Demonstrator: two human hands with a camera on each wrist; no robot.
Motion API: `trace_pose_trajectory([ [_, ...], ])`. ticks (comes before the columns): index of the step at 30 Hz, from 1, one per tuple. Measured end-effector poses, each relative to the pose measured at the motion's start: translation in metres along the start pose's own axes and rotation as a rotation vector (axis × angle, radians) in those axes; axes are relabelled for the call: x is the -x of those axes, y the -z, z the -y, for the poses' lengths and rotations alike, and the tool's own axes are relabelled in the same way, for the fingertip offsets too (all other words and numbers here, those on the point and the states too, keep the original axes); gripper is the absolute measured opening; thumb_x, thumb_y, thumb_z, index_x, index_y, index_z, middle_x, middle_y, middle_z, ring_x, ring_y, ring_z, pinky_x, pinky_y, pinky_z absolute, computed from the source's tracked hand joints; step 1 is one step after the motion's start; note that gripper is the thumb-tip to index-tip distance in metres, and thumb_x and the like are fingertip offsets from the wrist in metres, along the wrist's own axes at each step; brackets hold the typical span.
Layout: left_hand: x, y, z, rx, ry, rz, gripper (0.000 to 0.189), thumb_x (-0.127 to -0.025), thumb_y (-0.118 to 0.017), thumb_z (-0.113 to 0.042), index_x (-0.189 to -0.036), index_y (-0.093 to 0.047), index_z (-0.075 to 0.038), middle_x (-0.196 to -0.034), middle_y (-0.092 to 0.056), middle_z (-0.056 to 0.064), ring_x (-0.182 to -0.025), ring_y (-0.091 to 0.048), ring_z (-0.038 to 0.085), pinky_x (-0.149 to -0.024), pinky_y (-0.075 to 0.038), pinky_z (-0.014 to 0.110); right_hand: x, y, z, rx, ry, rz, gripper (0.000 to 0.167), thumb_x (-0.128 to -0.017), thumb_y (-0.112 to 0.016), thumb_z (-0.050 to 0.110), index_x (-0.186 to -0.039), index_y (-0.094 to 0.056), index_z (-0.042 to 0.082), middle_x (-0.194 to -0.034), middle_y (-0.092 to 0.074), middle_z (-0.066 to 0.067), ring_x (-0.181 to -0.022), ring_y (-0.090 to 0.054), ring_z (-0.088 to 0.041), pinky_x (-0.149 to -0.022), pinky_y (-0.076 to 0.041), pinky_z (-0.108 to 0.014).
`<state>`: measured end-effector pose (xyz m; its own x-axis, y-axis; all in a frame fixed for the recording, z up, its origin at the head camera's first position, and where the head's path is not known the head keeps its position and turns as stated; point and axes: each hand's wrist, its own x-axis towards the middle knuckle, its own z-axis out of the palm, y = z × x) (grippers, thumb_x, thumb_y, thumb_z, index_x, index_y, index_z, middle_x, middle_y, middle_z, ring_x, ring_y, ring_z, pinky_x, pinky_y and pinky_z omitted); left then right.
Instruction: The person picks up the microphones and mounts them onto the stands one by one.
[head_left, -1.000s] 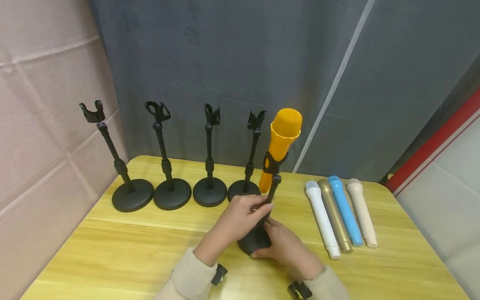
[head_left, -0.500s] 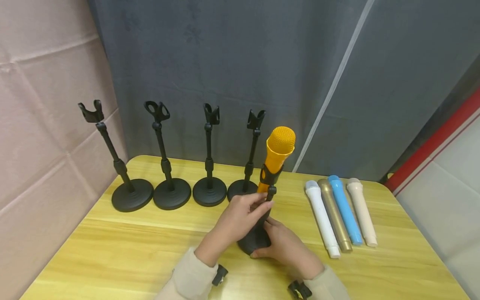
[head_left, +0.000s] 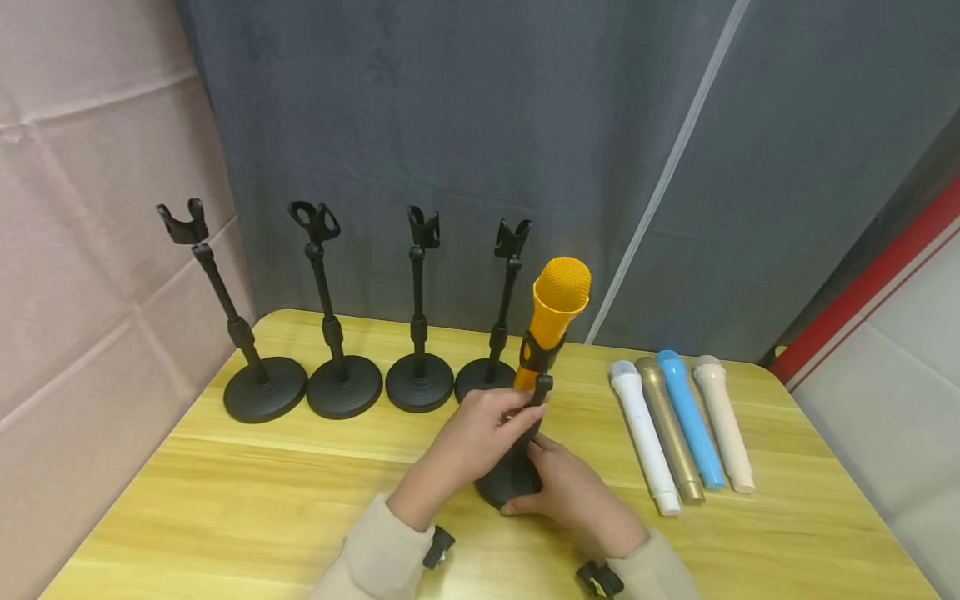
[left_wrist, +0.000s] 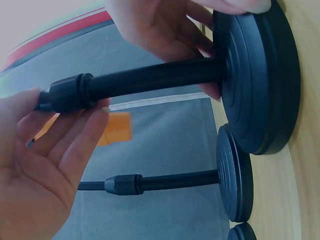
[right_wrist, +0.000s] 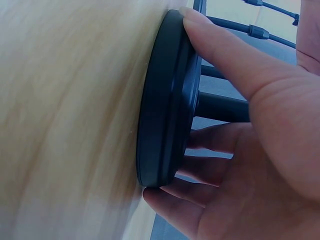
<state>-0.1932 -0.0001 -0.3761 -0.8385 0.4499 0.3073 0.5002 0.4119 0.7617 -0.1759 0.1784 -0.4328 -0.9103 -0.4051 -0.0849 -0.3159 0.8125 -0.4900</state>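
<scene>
A black desktop microphone stand (head_left: 504, 483) is between my two hands, with an orange-yellow microphone (head_left: 549, 321) sitting head-up in its clip (head_left: 538, 353). My left hand (head_left: 474, 440) pinches the pole near its collar (left_wrist: 72, 93), thumb on one side and fingers on the other. Low down, my right hand (head_left: 576, 498) grips the round base (right_wrist: 167, 105), thumb on one edge and fingers spread around the opposite side. The base is on the wooden table. In the left wrist view the microphone shows only as a blurred orange piece behind my fingers.
Several more black stands with bare clips line the back left, the nearest stand (head_left: 483, 375) just behind my left hand. On the right lie a white microphone (head_left: 647, 437), a gold one, a blue one and a beige one, side by side. A grey curtain (head_left: 450, 125) backs the table.
The orange-yellow microphone and its clip have dropped lower toward my left hand as the stand's upper pole shortened. Both hands stay where they were on the stand.
</scene>
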Motion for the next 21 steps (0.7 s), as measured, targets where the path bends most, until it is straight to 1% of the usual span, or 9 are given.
trace_pose_trajectory([
  [3,-0.0002,0.0008,-0.0004,-0.015,0.009,0.025,0.024,-0.104,-0.056,-0.037,-0.114,-0.074,-0.025,-0.108,-0.076,-0.007,-0.104,-0.071,0.008,-0.090,-0.060,0.031,0.0003,-0.0002,-0.0005,0.003,0.004,-0.003,0.102,-0.072,-0.090,0.047,-0.150,-0.044,-0.001,-0.155,-0.047,-0.018,-0.132,-0.058,-0.035,-0.106,-0.050,-0.051],
  [6,0.0000,-0.0001,-0.0013,-0.024,0.022,0.029,0.026,-0.105,-0.054,-0.041,-0.111,-0.072,-0.025,-0.106,-0.075,-0.008,-0.100,-0.071,0.008,-0.088,-0.059,0.030,0.0006,-0.0006,-0.0009,0.001,0.007,-0.006,0.101,-0.072,-0.090,0.046,-0.149,-0.046,-0.001,-0.154,-0.048,-0.018,-0.131,-0.058,-0.034,-0.106,-0.051,-0.051],
  [10,0.0000,-0.0031,-0.0021,-0.049,0.015,-0.018,0.029,-0.104,-0.050,-0.050,-0.100,-0.068,-0.027,-0.099,-0.073,-0.010,-0.095,-0.070,0.007,-0.085,-0.058,0.029,0.0006,-0.0011,-0.0009,-0.001,0.010,-0.012,0.101,-0.071,-0.091,0.046,-0.149,-0.046,-0.001,-0.153,-0.049,-0.017,-0.129,-0.060,-0.033,-0.105,-0.051,-0.050],
  [12,-0.0001,-0.0045,-0.0023,-0.056,0.004,-0.045,0.031,-0.103,-0.050,-0.051,-0.096,-0.067,-0.026,-0.096,-0.072,-0.010,-0.095,-0.070,0.007,-0.085,-0.059,0.028,0.0004,-0.0011,-0.0009,-0.002,0.007,-0.011,0.103,-0.071,-0.091,0.046,-0.149,-0.045,-0.002,-0.154,-0.048,-0.017,-0.129,-0.060,-0.032,-0.105,-0.051,-0.050],
  [16,-0.0004,-0.0058,-0.0027,-0.056,-0.006,-0.071,0.028,-0.103,-0.054,-0.046,-0.096,-0.069,-0.024,-0.097,-0.073,-0.009,-0.095,-0.072,0.008,-0.085,-0.060,0.027,-0.0003,-0.0004,-0.0009,0.001,0.004,-0.003,0.104,-0.072,-0.090,0.047,-0.151,-0.043,-0.002,-0.155,-0.046,-0.018,-0.131,-0.058,-0.034,-0.106,-0.051,-0.050],
  [21,-0.0012,-0.0062,-0.0020,-0.052,-0.011,-0.069,0.021,-0.101,-0.062,-0.037,-0.105,-0.073,-0.021,-0.104,-0.075,-0.005,-0.092,-0.072,0.009,-0.082,-0.060,0.023,-0.0002,0.0002,0.0001,-0.005,-0.003,0.004,0.104,-0.071,-0.090,0.048,-0.150,-0.044,-0.002,-0.156,-0.045,-0.018,-0.132,-0.057,-0.035,-0.106,-0.050,-0.051],
])
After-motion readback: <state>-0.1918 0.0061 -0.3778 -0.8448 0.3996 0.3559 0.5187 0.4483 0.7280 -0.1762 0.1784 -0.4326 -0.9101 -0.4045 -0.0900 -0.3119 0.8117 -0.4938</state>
